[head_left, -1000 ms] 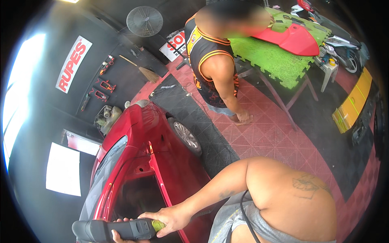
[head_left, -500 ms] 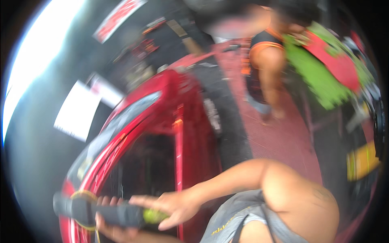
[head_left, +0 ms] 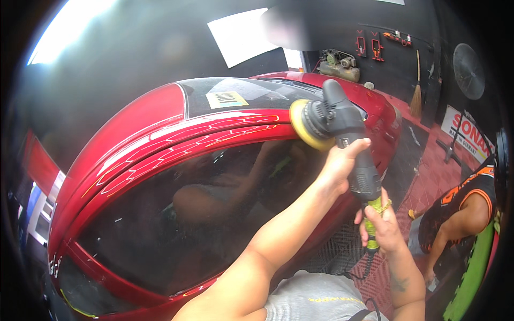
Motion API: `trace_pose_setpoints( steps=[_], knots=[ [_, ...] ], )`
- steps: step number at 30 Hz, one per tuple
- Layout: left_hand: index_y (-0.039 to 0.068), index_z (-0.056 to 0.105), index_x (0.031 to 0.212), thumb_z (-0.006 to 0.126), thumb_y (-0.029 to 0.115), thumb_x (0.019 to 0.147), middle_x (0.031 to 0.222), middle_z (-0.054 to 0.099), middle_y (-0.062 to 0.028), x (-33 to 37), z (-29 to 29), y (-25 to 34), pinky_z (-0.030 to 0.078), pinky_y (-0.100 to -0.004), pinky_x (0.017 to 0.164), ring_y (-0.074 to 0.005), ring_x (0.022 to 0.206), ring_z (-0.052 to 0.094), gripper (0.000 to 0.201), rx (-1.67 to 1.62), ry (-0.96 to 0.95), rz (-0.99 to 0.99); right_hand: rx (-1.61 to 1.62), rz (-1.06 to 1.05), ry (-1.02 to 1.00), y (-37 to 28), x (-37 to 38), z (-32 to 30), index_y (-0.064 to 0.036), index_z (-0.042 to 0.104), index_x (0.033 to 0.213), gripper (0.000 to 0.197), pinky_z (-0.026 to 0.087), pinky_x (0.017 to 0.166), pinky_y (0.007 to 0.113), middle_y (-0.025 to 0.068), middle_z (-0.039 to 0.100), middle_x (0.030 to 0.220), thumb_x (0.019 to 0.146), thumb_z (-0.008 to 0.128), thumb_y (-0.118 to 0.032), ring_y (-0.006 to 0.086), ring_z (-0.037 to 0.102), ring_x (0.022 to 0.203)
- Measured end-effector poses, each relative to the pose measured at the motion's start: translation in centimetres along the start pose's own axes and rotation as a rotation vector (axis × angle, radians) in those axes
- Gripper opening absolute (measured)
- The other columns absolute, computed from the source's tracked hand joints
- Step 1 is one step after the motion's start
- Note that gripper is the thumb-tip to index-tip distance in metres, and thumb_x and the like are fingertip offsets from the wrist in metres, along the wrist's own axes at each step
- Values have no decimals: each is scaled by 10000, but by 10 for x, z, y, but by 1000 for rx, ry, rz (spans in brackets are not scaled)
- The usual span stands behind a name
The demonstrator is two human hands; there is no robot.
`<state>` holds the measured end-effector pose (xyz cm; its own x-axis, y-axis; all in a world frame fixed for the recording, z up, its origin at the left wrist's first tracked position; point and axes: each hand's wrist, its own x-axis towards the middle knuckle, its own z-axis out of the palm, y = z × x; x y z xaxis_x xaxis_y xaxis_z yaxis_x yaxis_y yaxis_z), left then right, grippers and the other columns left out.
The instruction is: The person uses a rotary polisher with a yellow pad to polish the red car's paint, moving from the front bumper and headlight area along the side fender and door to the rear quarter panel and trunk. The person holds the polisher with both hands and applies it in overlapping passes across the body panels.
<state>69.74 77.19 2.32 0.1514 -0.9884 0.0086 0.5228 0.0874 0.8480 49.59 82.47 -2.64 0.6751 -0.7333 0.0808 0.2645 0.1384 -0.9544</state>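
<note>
Both hands hold a black and yellow-green car polisher (head_left: 366, 176) with a yellow foam pad (head_left: 298, 124). My left hand (head_left: 342, 163) is closed round the body just behind the polisher's head, its thumb on top. Lower down, my right hand (head_left: 383, 222) wraps the yellow-green rear grip, from which a black cord (head_left: 368, 262) hangs. The pad is tilted beside the red roof edge of a car (head_left: 139, 128), close to the windshield. Whether it touches the paint I cannot tell. Below the roof edge, the dark side window (head_left: 182, 230) reflects my arm.
A person (head_left: 463, 211) in a black and orange top bends down at the right, beside a green mat (head_left: 471, 273). Along the far wall are a compressor (head_left: 339, 65), a broom (head_left: 416, 99) and a fan (head_left: 469, 71). Red floor tiles (head_left: 423, 166) run along the car's right.
The view has swung round along the car. My right hand's fingers, stretched out by the grip before, are now closed on it. The polisher now appears farther right and higher in view.
</note>
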Motion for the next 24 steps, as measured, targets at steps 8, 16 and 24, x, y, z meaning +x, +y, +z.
trace_pose_setpoints(
  steps=[8,16,24],
  knots=[
    [106,686,1164,871,412,942,965,677,-13,-10,56,29,603,-361,740,-152,828,687,420,-156,51,177,-145,66,-153,-93,8,-46,-113,286,1604,621,519,389,321,195,672,922,1092,609,-252,192,592,451],
    [115,656,1147,793,453,1014,995,643,-5,-72,90,61,578,-335,773,-124,862,658,388,-197,6,488,-293,-14,-417,-157,-2,-37,-95,306,1604,654,516,378,316,211,678,912,1062,635,-256,211,581,424],
    [134,670,1189,773,447,1034,973,640,26,-149,64,106,585,-353,775,-119,843,666,365,-309,40,814,-444,-102,-624,-185,-10,49,-54,268,1667,778,532,392,311,208,683,1041,1032,665,-264,213,621,491]
  ],
)
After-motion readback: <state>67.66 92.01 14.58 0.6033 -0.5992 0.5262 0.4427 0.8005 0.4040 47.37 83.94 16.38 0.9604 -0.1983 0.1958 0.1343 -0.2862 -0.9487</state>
